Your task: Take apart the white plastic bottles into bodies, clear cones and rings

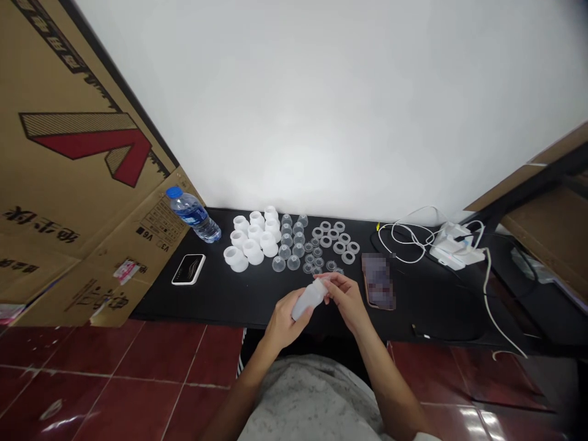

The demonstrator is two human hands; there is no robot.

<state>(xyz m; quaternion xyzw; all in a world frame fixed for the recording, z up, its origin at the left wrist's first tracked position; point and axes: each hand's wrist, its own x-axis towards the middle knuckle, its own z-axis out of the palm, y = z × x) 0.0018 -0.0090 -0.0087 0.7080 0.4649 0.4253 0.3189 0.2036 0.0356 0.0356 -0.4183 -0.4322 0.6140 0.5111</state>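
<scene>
The left hand (281, 323) is wrapped around one translucent white plastic bottle (309, 300), and the right hand (348, 298) pinches its top end, just above the black worktop (220, 297). Beyond the hands lie about nine white plastic cups (252, 250), about ten clear plastic domes (293, 263) and about nine clear rings (339, 247).

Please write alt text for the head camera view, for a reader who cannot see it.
The left hand grips a small translucent bottle above a black table, and the right hand pinches its top end. Behind lie groups of white cups, clear domes and rings, with a water bottle at left and a phone at right.
</scene>
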